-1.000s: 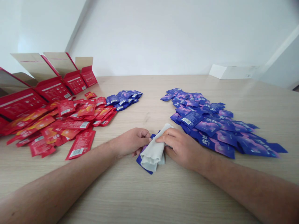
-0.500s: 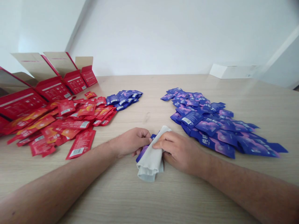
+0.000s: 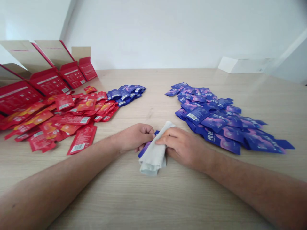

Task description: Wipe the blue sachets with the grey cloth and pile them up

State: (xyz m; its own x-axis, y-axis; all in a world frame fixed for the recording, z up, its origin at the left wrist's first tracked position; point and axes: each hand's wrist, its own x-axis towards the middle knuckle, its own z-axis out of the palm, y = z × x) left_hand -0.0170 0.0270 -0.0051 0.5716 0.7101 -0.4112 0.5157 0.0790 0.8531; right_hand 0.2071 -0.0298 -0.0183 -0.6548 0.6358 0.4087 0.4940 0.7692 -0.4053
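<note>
At the table's middle, my left hand [image 3: 134, 138] is closed on the far end of a blue sachet [image 3: 144, 149] lying flat on the wood. My right hand [image 3: 183, 147] is closed on a folded white cloth [image 3: 153, 156], which it presses down on the sachet. The cloth covers most of the sachet; only its left edge and a small corner between my thumbs show. Both forearms rest low over the table.
A big heap of blue sachets [image 3: 216, 121] lies to the right, a smaller blue pile [image 3: 126, 94] at centre left. Red sachets [image 3: 62, 118] spread on the left before open red cartons [image 3: 48, 81]. A white box [image 3: 242, 65] sits at the back right.
My right hand has drawn the cloth toward me along the sachet, which is now covered more. My head has tipped, so the whole scene sits slightly higher.
</note>
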